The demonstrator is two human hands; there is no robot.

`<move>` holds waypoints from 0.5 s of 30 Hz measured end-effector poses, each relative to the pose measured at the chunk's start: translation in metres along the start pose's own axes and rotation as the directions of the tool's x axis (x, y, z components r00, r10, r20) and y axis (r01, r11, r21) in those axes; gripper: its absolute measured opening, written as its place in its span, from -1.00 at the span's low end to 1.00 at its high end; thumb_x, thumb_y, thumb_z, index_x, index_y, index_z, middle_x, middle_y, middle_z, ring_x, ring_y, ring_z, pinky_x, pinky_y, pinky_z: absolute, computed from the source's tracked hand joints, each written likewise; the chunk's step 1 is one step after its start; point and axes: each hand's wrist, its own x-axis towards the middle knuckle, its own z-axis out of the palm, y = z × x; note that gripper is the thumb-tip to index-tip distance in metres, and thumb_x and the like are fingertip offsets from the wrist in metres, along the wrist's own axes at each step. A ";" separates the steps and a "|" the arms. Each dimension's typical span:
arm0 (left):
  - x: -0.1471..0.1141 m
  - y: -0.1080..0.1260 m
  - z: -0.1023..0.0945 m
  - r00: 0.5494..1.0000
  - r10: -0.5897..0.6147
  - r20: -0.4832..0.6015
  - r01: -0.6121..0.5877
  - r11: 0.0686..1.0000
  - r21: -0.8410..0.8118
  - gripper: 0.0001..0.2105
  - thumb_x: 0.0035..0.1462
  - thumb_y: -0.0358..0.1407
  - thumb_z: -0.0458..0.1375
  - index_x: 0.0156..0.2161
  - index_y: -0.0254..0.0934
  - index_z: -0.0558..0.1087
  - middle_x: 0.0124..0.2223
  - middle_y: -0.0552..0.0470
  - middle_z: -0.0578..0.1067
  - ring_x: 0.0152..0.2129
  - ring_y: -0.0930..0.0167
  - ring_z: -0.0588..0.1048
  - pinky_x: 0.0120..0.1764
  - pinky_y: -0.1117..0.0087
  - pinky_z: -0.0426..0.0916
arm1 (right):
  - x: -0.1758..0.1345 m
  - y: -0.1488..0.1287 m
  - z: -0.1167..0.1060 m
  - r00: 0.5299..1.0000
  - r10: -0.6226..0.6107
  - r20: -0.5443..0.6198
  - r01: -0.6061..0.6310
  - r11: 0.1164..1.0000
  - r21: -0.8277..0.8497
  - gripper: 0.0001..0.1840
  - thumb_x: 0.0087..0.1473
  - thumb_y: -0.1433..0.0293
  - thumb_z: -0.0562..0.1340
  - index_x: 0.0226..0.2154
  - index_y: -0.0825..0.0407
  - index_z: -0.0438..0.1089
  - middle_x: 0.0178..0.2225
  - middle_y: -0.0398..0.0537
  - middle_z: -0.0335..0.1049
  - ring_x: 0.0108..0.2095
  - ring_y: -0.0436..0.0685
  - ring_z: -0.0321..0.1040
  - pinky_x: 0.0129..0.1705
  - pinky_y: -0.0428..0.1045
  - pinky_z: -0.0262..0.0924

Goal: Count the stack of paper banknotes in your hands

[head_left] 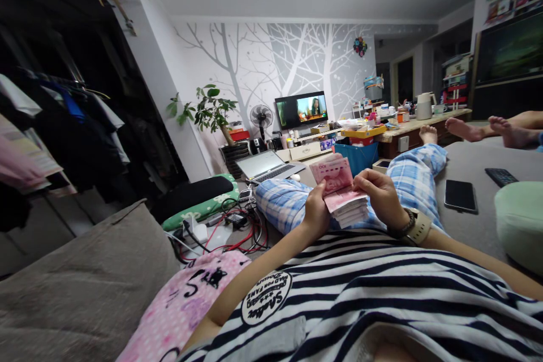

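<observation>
Banknotes (344, 203) sit in a thick pink stack at the picture's centre, over the striped shirt (382, 288). The left hand (316, 210) grips the stack at 9 o'clock, thumb lifting a few top notes; the right hand (379, 195) pinches them at 3 o'clock. Most notes seem uncounted.

A grey bed (475, 167) carries a phone (460, 195) and remote (501, 176).

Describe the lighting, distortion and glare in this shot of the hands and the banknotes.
Head view: soft, even indoor light; the banknotes between left hand and right hand are sharp and readable. Wide-lens distortion bends the ceiling and stretches the edges. The wardrobe on the left sinks into dark shadow. The TV glows bright but is not blown out.
</observation>
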 end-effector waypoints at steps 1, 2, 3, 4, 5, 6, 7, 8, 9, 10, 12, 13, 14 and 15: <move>0.000 0.001 0.002 1.000 -0.003 0.000 0.003 1.000 0.010 -0.71 0.14 0.01 0.46 -0.38 -0.13 0.60 -0.24 -0.07 0.72 0.08 0.04 0.64 0.24 0.06 0.48 | 0.000 -0.001 0.000 1.000 0.002 -0.006 -0.002 1.000 0.000 -0.35 -0.03 -0.23 0.57 -0.58 -0.04 0.48 -0.54 -0.11 0.43 -0.46 0.08 0.26 -0.38 0.02 0.19; -0.001 0.001 0.005 1.000 -0.017 0.007 0.017 1.000 0.003 -0.70 0.14 0.01 0.45 -0.39 -0.14 0.59 -0.25 -0.09 0.72 0.08 0.02 0.64 0.24 0.05 0.48 | 0.001 -0.001 0.001 1.000 0.003 -0.017 -0.003 1.000 -0.001 -0.36 -0.04 -0.20 0.59 -0.57 -0.04 0.46 -0.54 -0.13 0.41 -0.47 0.07 0.24 -0.38 0.01 0.18; -0.001 0.002 0.008 0.999 -0.038 0.019 0.038 0.999 -0.017 -0.69 0.15 0.01 0.44 -0.41 -0.16 0.59 -0.26 -0.12 0.72 0.08 -0.01 0.64 0.24 0.03 0.48 | 0.001 -0.001 0.001 1.000 0.003 -0.029 -0.003 1.000 -0.002 -0.38 -0.05 -0.18 0.60 -0.56 -0.05 0.45 -0.54 -0.15 0.39 -0.46 0.07 0.23 -0.39 0.01 0.18; -0.002 0.004 0.010 0.997 -0.061 0.036 0.063 0.997 -0.046 -0.68 0.15 0.01 0.44 -0.42 -0.17 0.58 -0.27 -0.15 0.72 0.08 -0.03 0.64 0.24 0.01 0.48 | 0.002 -0.001 0.002 0.999 0.003 -0.043 -0.003 1.000 -0.002 -0.39 -0.06 -0.16 0.61 -0.55 -0.05 0.43 -0.54 -0.16 0.37 -0.46 0.07 0.22 -0.38 0.00 0.18; -0.004 0.005 0.013 0.995 -0.083 0.052 0.087 0.993 -0.074 -0.67 0.15 0.01 0.43 -0.42 -0.18 0.59 -0.27 -0.17 0.72 0.08 -0.06 0.65 0.23 -0.02 0.49 | 0.002 -0.001 0.003 0.998 0.006 -0.056 -0.006 1.000 0.000 -0.40 -0.06 -0.14 0.61 -0.53 -0.06 0.43 -0.53 -0.17 0.37 -0.45 0.07 0.22 -0.38 0.00 0.19; -0.005 0.007 0.014 0.993 -0.098 0.063 0.104 0.990 -0.095 -0.67 0.15 0.02 0.43 -0.42 -0.19 0.59 -0.28 -0.18 0.72 0.07 -0.07 0.65 0.23 -0.03 0.49 | 0.003 -0.001 0.003 0.998 0.010 -0.068 -0.010 1.000 0.002 -0.41 -0.07 -0.14 0.62 -0.50 -0.06 0.43 -0.52 -0.18 0.37 -0.44 0.08 0.23 -0.38 0.00 0.20; -0.007 0.010 0.016 0.992 -0.104 0.070 0.111 0.988 -0.104 -0.67 0.13 0.01 0.44 -0.42 -0.19 0.59 -0.28 -0.19 0.72 0.06 -0.08 0.66 0.22 -0.04 0.50 | 0.004 0.000 0.003 0.997 0.017 -0.078 -0.017 1.000 0.004 -0.41 -0.08 -0.13 0.62 -0.48 -0.07 0.43 -0.50 -0.18 0.37 -0.43 0.08 0.24 -0.37 0.00 0.20; -0.009 0.012 0.017 0.992 -0.102 0.076 0.110 0.989 -0.103 -0.68 0.10 0.00 0.46 -0.42 -0.19 0.59 -0.29 -0.18 0.72 0.05 -0.08 0.67 0.21 -0.05 0.51 | 0.005 0.000 0.003 0.996 0.026 -0.087 -0.026 1.000 0.004 -0.42 -0.09 -0.13 0.62 -0.46 -0.07 0.43 -0.49 -0.18 0.38 -0.43 0.08 0.24 -0.37 0.00 0.20; -0.011 0.015 0.017 0.992 -0.098 0.083 0.106 0.989 -0.104 -0.68 0.07 -0.01 0.48 -0.43 -0.19 0.59 -0.29 -0.17 0.73 0.04 -0.08 0.67 0.20 -0.04 0.52 | 0.005 0.001 0.003 0.995 0.034 -0.094 -0.034 0.999 0.003 -0.42 -0.10 -0.13 0.62 -0.46 -0.07 0.44 -0.49 -0.18 0.38 -0.43 0.09 0.23 -0.37 0.01 0.19; -0.013 0.018 0.017 0.991 -0.098 0.091 0.108 0.988 -0.111 -0.68 0.03 -0.02 0.51 -0.43 -0.18 0.58 -0.30 -0.16 0.73 0.04 -0.07 0.68 0.19 -0.03 0.53 | 0.006 0.001 0.003 0.994 0.043 -0.098 -0.043 0.999 -0.001 -0.42 -0.10 -0.13 0.61 -0.46 -0.07 0.44 -0.49 -0.18 0.38 -0.43 0.08 0.22 -0.37 0.01 0.18; -0.015 0.022 0.018 0.986 -0.120 0.115 0.136 0.981 -0.141 -0.66 -0.04 -0.01 0.55 -0.43 -0.18 0.57 -0.32 -0.13 0.72 0.02 -0.06 0.69 0.18 -0.01 0.54 | 0.007 0.002 0.001 0.993 0.060 -0.097 -0.061 0.998 -0.008 -0.42 -0.09 -0.15 0.58 -0.47 -0.06 0.44 -0.51 -0.19 0.35 -0.44 0.07 0.18 -0.37 0.01 0.14; -0.016 0.024 0.018 0.982 -0.139 0.130 0.159 0.975 -0.158 -0.63 -0.08 0.01 0.56 -0.42 -0.18 0.57 -0.32 -0.12 0.72 0.01 -0.06 0.71 0.17 -0.02 0.55 | 0.007 0.002 0.001 0.993 0.070 -0.092 -0.072 0.997 -0.010 -0.42 -0.09 -0.16 0.57 -0.48 -0.06 0.44 -0.53 -0.20 0.33 -0.45 0.06 0.16 -0.38 0.01 0.12; -0.017 0.025 0.018 0.977 -0.159 0.144 0.183 0.968 -0.171 -0.61 -0.12 0.02 0.57 -0.41 -0.19 0.57 -0.33 -0.11 0.73 0.00 -0.06 0.72 0.17 -0.02 0.56 | 0.007 0.002 0.000 0.993 0.080 -0.083 -0.081 0.997 -0.012 -0.42 -0.08 -0.16 0.56 -0.49 -0.05 0.44 -0.54 -0.21 0.31 -0.46 0.05 0.13 -0.38 0.01 0.10; -0.018 0.026 0.018 0.972 -0.176 0.158 0.204 0.962 -0.180 -0.58 -0.15 0.03 0.59 -0.39 -0.20 0.58 -0.33 -0.10 0.73 -0.01 -0.06 0.72 0.16 -0.02 0.56 | 0.007 0.002 -0.001 0.994 0.088 -0.072 -0.089 0.996 -0.014 -0.41 -0.07 -0.17 0.55 -0.50 -0.05 0.42 -0.54 -0.22 0.29 -0.47 0.05 0.11 -0.38 0.01 0.09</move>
